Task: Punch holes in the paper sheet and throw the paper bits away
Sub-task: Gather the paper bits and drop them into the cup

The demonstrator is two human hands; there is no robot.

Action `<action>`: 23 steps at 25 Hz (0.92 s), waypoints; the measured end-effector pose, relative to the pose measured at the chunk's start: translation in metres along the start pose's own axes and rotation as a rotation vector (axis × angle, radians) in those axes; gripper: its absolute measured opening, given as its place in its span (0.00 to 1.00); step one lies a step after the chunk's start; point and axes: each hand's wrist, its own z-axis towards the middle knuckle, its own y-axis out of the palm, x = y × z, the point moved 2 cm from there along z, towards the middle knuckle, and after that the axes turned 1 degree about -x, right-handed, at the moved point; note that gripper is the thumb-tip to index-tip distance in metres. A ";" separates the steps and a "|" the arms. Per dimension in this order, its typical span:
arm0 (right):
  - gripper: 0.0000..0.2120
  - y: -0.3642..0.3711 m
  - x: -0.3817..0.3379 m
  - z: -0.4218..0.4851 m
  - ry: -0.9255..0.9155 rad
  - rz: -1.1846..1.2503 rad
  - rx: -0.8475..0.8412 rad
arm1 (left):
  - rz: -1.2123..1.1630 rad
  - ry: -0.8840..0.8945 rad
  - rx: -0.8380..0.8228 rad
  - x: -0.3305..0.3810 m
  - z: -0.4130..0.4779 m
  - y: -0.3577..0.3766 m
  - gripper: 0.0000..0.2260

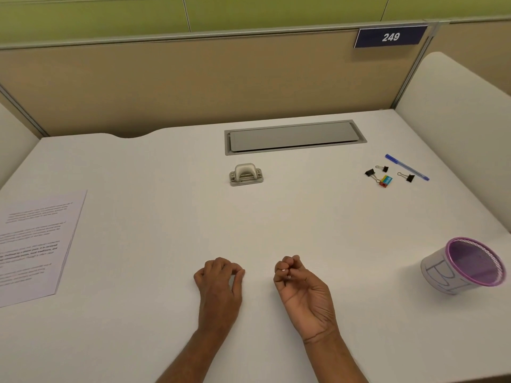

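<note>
A white printed paper sheet (36,244) lies flat at the left of the white table (166,217), cut off by the frame, its text too blurred to read. The left hand (219,280) rests knuckles-up with its fingers curled; whether its grip holds anything is hidden. Farther back stands a grey metal hole punch (246,174). The right hand (301,288), palm up, has its grip pinched on tiny white paper bits (283,270). Far right sits a purple mesh cup (467,265), its lettering unclear.

The printed paper sheet (36,244) lay flat at nine o'clock, the grey hole punch (246,174) at twelve, the purple mesh bin (467,265) at four. The right hand (301,288) held white paper bits (283,270).
</note>
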 end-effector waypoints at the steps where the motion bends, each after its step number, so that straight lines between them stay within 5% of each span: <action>1: 0.18 -0.001 0.000 0.000 0.004 -0.001 0.002 | -0.007 0.004 -0.001 0.000 -0.001 0.000 0.04; 5: 0.05 -0.004 -0.001 0.002 -0.008 0.025 0.051 | -0.093 -0.041 -0.010 0.000 0.000 -0.002 0.08; 15: 0.15 -0.005 0.004 0.006 0.055 0.148 0.130 | -0.574 -0.057 -0.099 0.099 -0.032 -0.022 0.03; 23: 0.15 -0.006 -0.001 0.010 0.026 0.123 0.108 | -0.414 0.076 -0.094 0.120 -0.050 -0.014 0.06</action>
